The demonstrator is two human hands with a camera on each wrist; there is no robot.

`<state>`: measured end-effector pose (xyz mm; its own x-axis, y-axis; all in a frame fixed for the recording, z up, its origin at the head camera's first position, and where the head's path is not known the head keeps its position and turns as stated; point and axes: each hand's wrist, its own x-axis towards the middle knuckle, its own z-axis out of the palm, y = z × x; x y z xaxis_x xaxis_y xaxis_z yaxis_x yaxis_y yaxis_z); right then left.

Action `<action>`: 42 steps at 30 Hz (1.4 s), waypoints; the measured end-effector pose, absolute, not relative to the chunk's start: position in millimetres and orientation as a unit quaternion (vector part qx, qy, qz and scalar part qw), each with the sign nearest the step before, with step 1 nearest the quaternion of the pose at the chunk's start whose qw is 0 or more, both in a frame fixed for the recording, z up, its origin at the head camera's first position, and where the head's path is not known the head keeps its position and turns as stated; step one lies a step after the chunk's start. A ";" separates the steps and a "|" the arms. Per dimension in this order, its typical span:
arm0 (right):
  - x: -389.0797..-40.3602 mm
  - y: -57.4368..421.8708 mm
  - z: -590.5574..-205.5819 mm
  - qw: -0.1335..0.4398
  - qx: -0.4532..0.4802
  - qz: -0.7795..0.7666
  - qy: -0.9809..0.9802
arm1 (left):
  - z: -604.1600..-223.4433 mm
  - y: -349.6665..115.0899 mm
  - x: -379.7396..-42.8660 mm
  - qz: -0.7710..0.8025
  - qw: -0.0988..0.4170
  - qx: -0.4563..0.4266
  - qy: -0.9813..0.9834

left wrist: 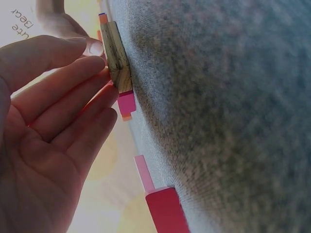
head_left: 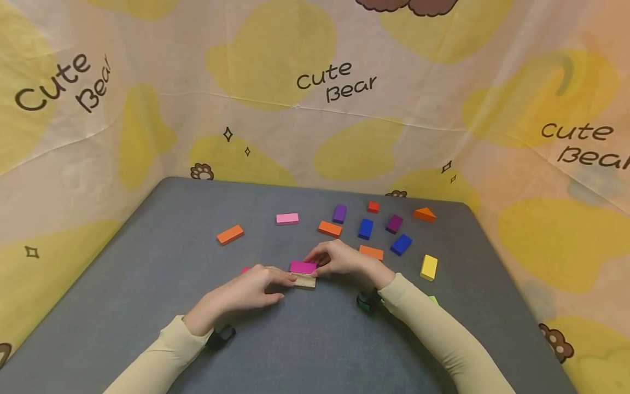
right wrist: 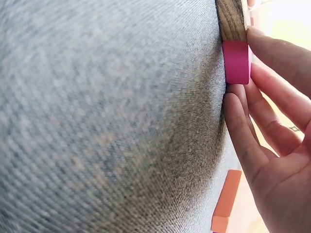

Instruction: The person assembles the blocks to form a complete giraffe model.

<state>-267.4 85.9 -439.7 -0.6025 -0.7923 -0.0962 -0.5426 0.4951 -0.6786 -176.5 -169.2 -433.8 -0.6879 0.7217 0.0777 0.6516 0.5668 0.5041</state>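
A magenta block (head_left: pixel 302 267) and a plain wooden block (head_left: pixel 303 281) lie long side against long side on the grey cloth, the wooden one nearer me. My left hand (head_left: pixel 248 288) touches the left end of the pair with its fingertips, fingers fairly straight, as the left wrist view also shows. Bent around the right end, my right hand (head_left: pixel 339 258) holds the magenta block (right wrist: pixel 236 63): fingertips along its far side, thumb by the seam with the wood. Partly hidden behind my left hand is a red block (left wrist: pixel 166 209).
Beyond my hands lie a pink block (head_left: pixel 287 219), an orange block (head_left: pixel 230 235), a purple block (head_left: pixel 339 214), blue blocks (head_left: pixel 365 229), a small red cube (head_left: pixel 373 207) and an orange triangle (head_left: pixel 425 214). A yellow block (head_left: pixel 429 267) is to the right. Printed fabric walls surround the table (head_left: pixel 295 350).
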 end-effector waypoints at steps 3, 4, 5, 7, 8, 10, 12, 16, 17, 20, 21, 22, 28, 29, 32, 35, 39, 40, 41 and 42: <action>-267.9 89.2 -438.4 0.197 -0.394 -0.321 0.838 | -433.7 -168.4 -176.5 0.256 0.065 0.389 0.882; -268.0 91.6 -437.4 0.194 -0.392 -0.329 0.837 | -433.8 -168.0 -176.5 0.257 0.065 0.389 0.882; -268.2 94.6 -436.0 0.190 -0.390 -0.336 0.836 | -433.8 -167.6 -176.4 0.258 0.064 0.389 0.882; -269.0 103.0 -432.4 0.179 -0.380 -0.350 0.837 | -433.6 -166.6 -176.3 0.259 0.065 0.389 0.882; -269.4 108.5 -430.1 0.170 -0.375 -0.354 0.840 | -433.5 -166.3 -176.1 0.259 0.066 0.389 0.882; -270.9 121.4 -425.6 0.152 -0.363 -0.358 0.847 | -433.3 -165.8 -176.0 0.260 0.068 0.388 0.882; -272.7 135.7 -421.4 0.131 -0.345 -0.354 0.859 | -433.1 -165.8 -175.7 0.259 0.069 0.388 0.882; -274.8 163.7 -415.5 0.093 -0.304 -0.333 0.887 | -432.9 -166.8 -175.4 0.257 0.067 0.387 0.883; -274.7 169.8 -414.9 0.085 -0.297 -0.326 0.893 | -433.0 -167.1 -175.3 0.256 0.066 0.387 0.883; -273.3 185.0 -415.0 0.073 -0.278 -0.314 0.905 | -433.2 -167.8 -174.6 0.256 0.067 0.385 0.884; -272.6 189.0 -415.7 0.071 -0.276 -0.311 0.907 | -433.3 -168.0 -174.4 0.256 0.068 0.385 0.884; -272.3 193.0 -417.2 0.071 -0.272 -0.308 0.909 | -433.3 -168.1 -174.1 0.256 0.069 0.384 0.884; -268.5 210.3 -425.5 0.082 -0.252 -0.287 0.921 | -433.0 -167.6 -173.2 0.258 0.068 0.381 0.885; -267.8 212.0 -426.5 0.085 -0.248 -0.283 0.923 | -432.9 -167.5 -173.1 0.258 0.068 0.381 0.885; -267.7 216.3 -430.9 0.089 -0.245 -0.270 0.927 | -432.9 -167.3 -172.8 0.257 0.066 0.381 0.886; -268.3 218.8 -434.1 0.090 -0.247 -0.263 0.928 | -432.9 -167.2 -172.3 0.258 0.061 0.384 0.884; -269.6 219.5 -435.8 0.085 -0.247 -0.263 0.929 | -433.3 -166.9 -172.1 0.259 0.055 0.387 0.883; -269.8 219.3 -435.8 0.083 -0.247 -0.264 0.929 | -433.4 -166.8 -172.1 0.259 0.055 0.387 0.883; -269.7 218.6 -435.6 0.081 -0.244 -0.265 0.929 | -433.4 -166.7 -172.2 0.258 0.055 0.386 0.884; -269.4 217.8 -435.1 0.080 -0.246 -0.265 0.929 | -433.4 -166.5 -172.2 0.258 0.056 0.385 0.884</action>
<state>-269.4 217.8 -435.1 -0.8661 -0.4995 -0.0173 -0.4152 0.7385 -0.5313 -172.2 -166.5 -433.4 -0.6970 0.7100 0.1002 0.6524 0.5700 0.4995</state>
